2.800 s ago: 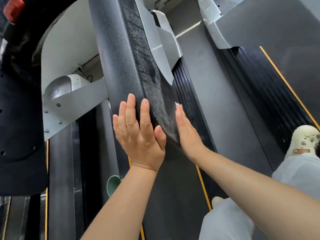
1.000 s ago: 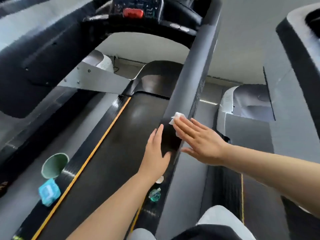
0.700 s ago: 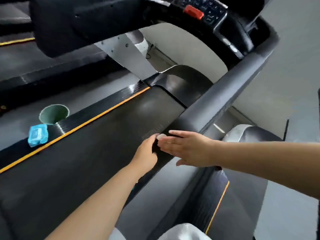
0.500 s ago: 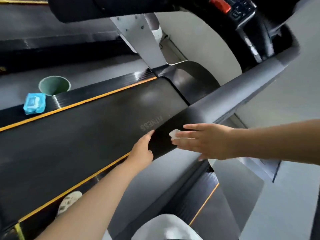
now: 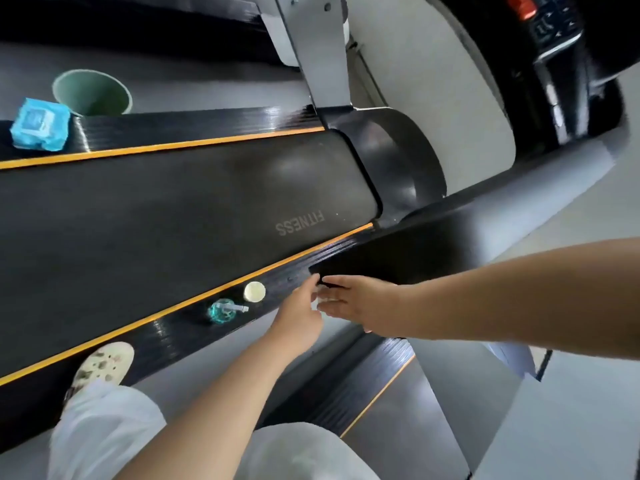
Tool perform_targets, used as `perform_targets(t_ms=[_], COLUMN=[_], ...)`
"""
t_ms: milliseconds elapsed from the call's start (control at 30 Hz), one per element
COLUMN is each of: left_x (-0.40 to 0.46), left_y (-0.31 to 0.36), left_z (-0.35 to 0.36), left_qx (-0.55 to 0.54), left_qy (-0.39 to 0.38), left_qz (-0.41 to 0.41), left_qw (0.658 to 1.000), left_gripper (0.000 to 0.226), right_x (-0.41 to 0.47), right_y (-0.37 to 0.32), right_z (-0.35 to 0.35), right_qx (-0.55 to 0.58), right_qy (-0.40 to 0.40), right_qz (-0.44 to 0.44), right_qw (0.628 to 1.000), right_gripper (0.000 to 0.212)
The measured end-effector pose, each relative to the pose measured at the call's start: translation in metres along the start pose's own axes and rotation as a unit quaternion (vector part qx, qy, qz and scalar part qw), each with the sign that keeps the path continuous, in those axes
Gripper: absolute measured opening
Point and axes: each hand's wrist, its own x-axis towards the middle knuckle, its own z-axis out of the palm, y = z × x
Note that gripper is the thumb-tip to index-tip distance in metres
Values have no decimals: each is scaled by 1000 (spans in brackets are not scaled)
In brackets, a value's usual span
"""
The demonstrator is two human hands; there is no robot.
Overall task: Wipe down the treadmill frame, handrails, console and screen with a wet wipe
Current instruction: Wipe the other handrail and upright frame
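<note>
Both of our hands meet at the low end of the black handrail [image 5: 433,247]: right hand [image 5: 360,303] flat, fingers straight, pressing the white wet wipe [image 5: 320,299] that peeks out beneath them, left hand [image 5: 301,317] loosely extended beside it, gripping nothing. With so little wipe pinned under straight fingers, it could slip off the rail's end. A careless sweep might also knock the small blue-green bottle [image 5: 223,310] or the white cap [image 5: 254,292] off the side rail [image 5: 166,332].

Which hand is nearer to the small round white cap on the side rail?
Left. The left hand is just right of the white cap, a short gap between them. The right hand lies farther right, beyond the left hand, at the handrail end.
</note>
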Motion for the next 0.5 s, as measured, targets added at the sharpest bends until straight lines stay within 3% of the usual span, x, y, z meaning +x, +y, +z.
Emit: perform_targets(t_ms=[267,500], left_x=[12,6], left_y=[-20,-19], left_z=[-13,-9], left_qx=[-83,-263], left_qy=[2,38], left_qz=[-16,-29], left_qw=[996,964], left_gripper=[58,38], right_x=[-35,15], right_y=[14,19], right_z=[1,-32], right_qx=[-9,117], right_qy=[-27,-18], right_qz=[-19,47], right_qw=[999,992], right_gripper=[72,68])
